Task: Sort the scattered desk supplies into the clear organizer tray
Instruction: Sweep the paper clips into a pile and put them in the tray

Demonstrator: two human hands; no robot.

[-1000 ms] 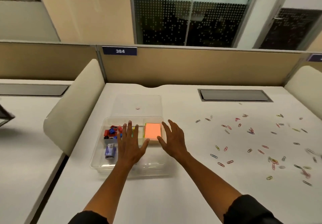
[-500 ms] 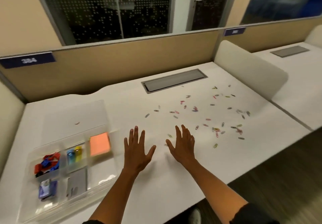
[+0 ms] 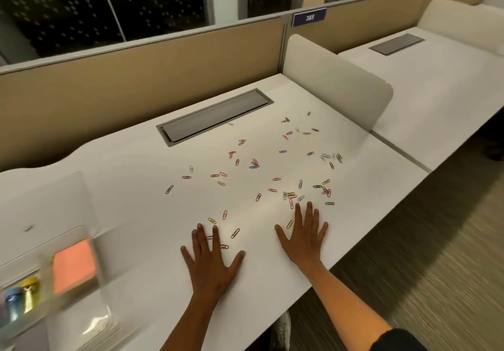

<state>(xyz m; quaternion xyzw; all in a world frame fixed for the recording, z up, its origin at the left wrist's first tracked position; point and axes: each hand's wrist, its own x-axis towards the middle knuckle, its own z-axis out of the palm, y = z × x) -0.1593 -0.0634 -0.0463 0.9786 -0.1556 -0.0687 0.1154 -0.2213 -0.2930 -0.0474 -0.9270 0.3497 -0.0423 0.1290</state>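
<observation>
Both hands spread flat, holding nothing: left hand [image 3: 211,262], right hand [image 3: 304,237] at the near edge of the paper clips [image 3: 272,176] scattered over the tabletop [image 3: 131,176]. Clear organizer tray [image 3: 105,315] sits far left. Gathering step; you likely sweep clips together next.

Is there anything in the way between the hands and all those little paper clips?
Nothing visible. The left hand and right hand lie flat and open on the white desk, right at the near edge of the scattered paper clips. Bare desk also runs from the clips to the clear organizer tray.
</observation>
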